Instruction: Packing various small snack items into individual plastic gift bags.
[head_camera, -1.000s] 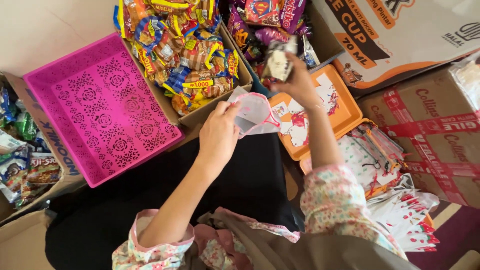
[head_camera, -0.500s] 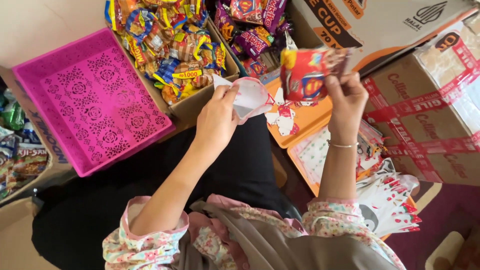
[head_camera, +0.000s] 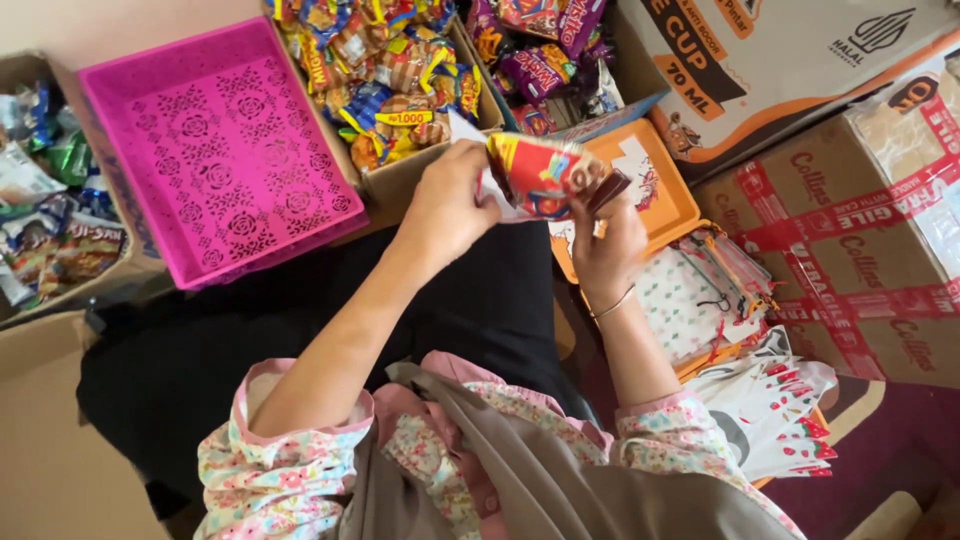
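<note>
At the upper centre of the frame, we are gripping a small white printed plastic bag (head_camera: 478, 165) in our closed left hand (head_camera: 445, 205) while our right hand (head_camera: 608, 240) is pinching a red foil snack packet (head_camera: 540, 175) at its mouth, beside the pink lattice plastic tray (head_camera: 210, 150).

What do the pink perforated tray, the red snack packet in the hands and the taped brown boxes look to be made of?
Pink perforated tray: likely moulded plastic, with uniform colour and a cut-out pattern. Red snack packet: glossy printed film, crinkled, with highlights. Taped brown boxes: matte corrugated cardboard, by the look of it, sealed with shiny printed tape.
</note>
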